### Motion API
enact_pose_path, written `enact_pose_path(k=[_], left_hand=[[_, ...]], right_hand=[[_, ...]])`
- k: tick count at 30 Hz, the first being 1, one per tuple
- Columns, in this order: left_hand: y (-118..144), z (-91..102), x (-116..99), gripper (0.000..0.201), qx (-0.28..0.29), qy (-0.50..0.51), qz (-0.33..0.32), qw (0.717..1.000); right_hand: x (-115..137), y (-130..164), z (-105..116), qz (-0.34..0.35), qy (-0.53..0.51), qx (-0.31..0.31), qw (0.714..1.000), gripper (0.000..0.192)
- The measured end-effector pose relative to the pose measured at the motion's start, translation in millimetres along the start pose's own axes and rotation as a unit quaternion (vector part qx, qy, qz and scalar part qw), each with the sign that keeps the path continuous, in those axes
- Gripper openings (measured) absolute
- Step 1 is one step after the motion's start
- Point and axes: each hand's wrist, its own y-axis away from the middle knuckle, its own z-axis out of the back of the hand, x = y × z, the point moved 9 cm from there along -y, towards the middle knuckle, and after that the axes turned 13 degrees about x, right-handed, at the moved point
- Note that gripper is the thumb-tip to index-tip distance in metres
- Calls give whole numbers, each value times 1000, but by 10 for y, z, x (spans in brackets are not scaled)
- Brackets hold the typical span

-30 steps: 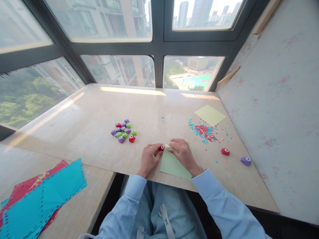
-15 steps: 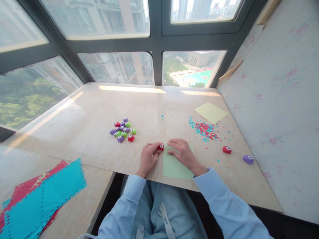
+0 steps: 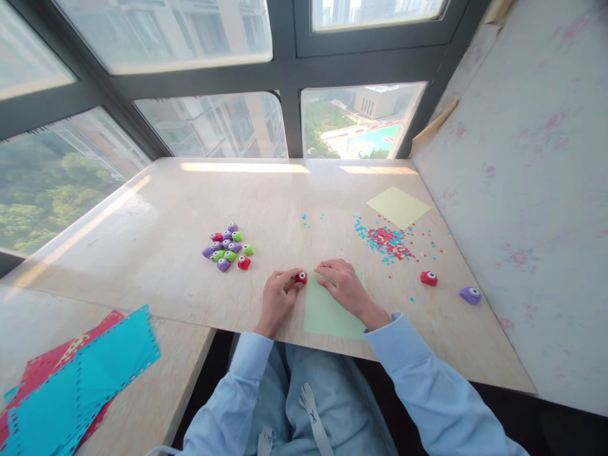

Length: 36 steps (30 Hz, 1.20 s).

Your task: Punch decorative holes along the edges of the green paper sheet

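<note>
A small red craft punch (image 3: 301, 277) sits at the upper left edge of a pale green sheet of paper (image 3: 327, 315). My left hand (image 3: 277, 297) is closed around the punch from the left, with thumb and fingers against its sides. My right hand (image 3: 342, 284) rests over the upper part of the sheet, its thumb and fingers drawn together on the paper close to the punch. Whether the sheet's edge lies inside the punch slot, I cannot make out.
A cluster of purple, green and red punches (image 3: 227, 247) stands to the left. Red and blue confetti (image 3: 388, 244) lies beside a pale yellow sheet (image 3: 399, 206). At right are another red punch (image 3: 429, 278) and a purple punch (image 3: 470, 295). Perforated blue paper (image 3: 85, 380) lies lower left.
My right thumb has drawn in toward the fingers on the paper. My left hand still holds the red punch at the sheet's edge. The whole view has shifted slightly.
</note>
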Motion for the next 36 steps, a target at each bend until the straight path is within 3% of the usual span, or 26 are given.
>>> enact_pose_path(k=[12, 26, 36], left_hand=[[-5, -13, -12, 32, -5, 0, 6, 1000], [-5, -6, -24, 30, -2, -16, 13, 1000], [10, -12, -1, 29, -2, -14, 16, 1000]], right_hand=[[-41, -2, -16, -9, -8, -3, 1000, 25], [-128, -142, 52, -24, -113, 18, 993, 23], [-238, -310, 20, -99, -136, 72, 983, 37]])
